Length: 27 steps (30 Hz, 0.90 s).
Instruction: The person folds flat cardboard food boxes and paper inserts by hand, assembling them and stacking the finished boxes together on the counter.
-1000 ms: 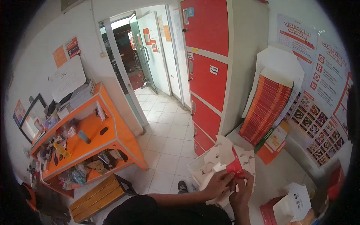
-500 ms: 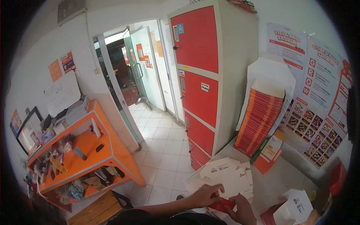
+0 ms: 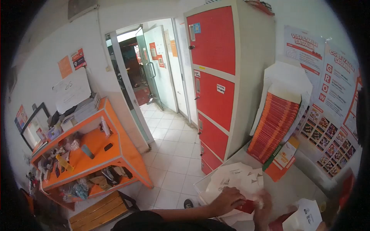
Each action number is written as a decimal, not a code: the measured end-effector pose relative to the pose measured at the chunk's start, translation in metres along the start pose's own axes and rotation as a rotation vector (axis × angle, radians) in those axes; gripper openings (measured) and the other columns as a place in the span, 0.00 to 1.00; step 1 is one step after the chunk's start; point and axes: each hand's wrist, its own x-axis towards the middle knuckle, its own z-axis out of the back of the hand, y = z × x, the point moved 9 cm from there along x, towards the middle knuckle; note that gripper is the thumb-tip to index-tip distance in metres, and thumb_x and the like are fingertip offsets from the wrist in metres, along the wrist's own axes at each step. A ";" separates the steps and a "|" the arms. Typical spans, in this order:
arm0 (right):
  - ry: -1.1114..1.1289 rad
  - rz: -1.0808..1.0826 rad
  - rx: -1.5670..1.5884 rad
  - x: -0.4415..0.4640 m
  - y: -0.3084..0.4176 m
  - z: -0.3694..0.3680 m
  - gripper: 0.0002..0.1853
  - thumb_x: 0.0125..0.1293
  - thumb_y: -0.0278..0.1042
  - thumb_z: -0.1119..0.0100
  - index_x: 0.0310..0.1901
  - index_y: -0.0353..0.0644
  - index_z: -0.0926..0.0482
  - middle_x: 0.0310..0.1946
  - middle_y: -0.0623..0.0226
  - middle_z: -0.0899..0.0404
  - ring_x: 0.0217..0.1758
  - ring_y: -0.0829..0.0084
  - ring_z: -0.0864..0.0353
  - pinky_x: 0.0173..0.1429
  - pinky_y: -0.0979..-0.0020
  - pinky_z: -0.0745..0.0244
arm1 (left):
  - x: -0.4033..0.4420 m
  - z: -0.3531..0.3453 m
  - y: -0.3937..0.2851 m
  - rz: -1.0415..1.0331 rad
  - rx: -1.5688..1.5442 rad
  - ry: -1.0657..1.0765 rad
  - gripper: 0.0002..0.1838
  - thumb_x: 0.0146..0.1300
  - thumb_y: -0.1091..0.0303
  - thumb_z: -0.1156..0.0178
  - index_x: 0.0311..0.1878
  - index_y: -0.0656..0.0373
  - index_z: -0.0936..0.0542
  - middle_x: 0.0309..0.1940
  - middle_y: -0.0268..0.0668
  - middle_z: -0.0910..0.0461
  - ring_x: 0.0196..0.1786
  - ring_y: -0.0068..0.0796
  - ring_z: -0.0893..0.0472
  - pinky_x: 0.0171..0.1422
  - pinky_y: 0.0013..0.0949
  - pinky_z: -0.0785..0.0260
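Note:
My left hand (image 3: 230,201) has its fingers curled down on a small red piece of folded card (image 3: 246,206), low in the view. On the other side of that card is my right hand (image 3: 264,206), smeared by motion, so its fingers cannot be read. Part of the red card is hidden by the hands. Under and beyond them lie flat white carton blanks (image 3: 233,173) with dark print, overlapping on the grey table. A white printed carton (image 3: 304,216) with red beside it sits to the right of my right hand.
A tall stack of red-orange cartons (image 3: 274,125) leans in a white holder on the table (image 3: 296,184), with an orange and green leaflet (image 3: 283,158) before it. Red lockers (image 3: 214,100) stand behind. At left are an orange desk (image 3: 131,161) and a wooden bench (image 3: 98,211).
The view has swung left, so the surroundings sit further right. My left hand has closed more over the red card, and my right hand has blurred with movement.

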 end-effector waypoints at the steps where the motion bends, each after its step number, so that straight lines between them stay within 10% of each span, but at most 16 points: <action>1: -0.149 0.054 0.158 0.006 -0.002 0.018 0.39 0.76 0.55 0.42 0.79 0.42 0.40 0.78 0.51 0.40 0.79 0.57 0.38 0.78 0.55 0.39 | 0.002 0.005 -0.011 -0.065 0.049 -0.050 0.09 0.68 0.64 0.33 0.47 0.54 0.14 0.35 0.34 0.20 0.46 0.38 0.20 0.57 0.48 0.35; 4: -0.609 0.194 0.626 -0.002 -0.021 0.075 0.37 0.76 0.51 0.39 0.79 0.42 0.39 0.75 0.57 0.33 0.74 0.62 0.29 0.73 0.60 0.30 | -0.008 0.003 -0.043 -0.356 0.071 0.010 0.07 0.66 0.64 0.31 0.45 0.51 0.14 0.36 0.29 0.23 0.50 0.32 0.22 0.56 0.44 0.38; 9: -0.608 0.347 0.201 -0.022 0.035 0.087 0.26 0.83 0.45 0.49 0.71 0.35 0.29 0.65 0.52 0.22 0.65 0.59 0.20 0.66 0.62 0.25 | -0.021 -0.038 0.001 -0.215 0.070 0.197 0.15 0.69 0.62 0.31 0.57 0.51 0.17 0.57 0.35 0.19 0.64 0.37 0.22 0.69 0.48 0.34; 15: -0.424 0.790 -0.398 -0.061 0.100 -0.010 0.17 0.81 0.39 0.46 0.59 0.35 0.17 0.56 0.50 0.14 0.60 0.53 0.14 0.64 0.57 0.21 | 0.004 -0.044 0.016 0.970 -1.977 0.149 0.28 0.81 0.46 0.48 0.73 0.56 0.32 0.69 0.46 0.25 0.71 0.49 0.24 0.77 0.53 0.31; 19: -0.510 0.803 -0.281 -0.056 0.068 -0.029 0.24 0.85 0.44 0.54 0.65 0.31 0.21 0.66 0.44 0.20 0.70 0.47 0.20 0.72 0.53 0.26 | 0.004 -0.045 0.030 0.936 -1.816 0.013 0.38 0.73 0.32 0.46 0.71 0.55 0.28 0.63 0.42 0.19 0.68 0.42 0.20 0.73 0.53 0.27; 27: -0.351 0.902 -0.368 -0.054 0.085 -0.045 0.23 0.83 0.44 0.49 0.66 0.36 0.20 0.65 0.43 0.20 0.69 0.41 0.21 0.73 0.47 0.28 | -0.015 -0.018 0.054 0.964 -1.607 -0.342 0.24 0.78 0.49 0.40 0.65 0.56 0.23 0.60 0.40 0.18 0.62 0.38 0.17 0.66 0.46 0.21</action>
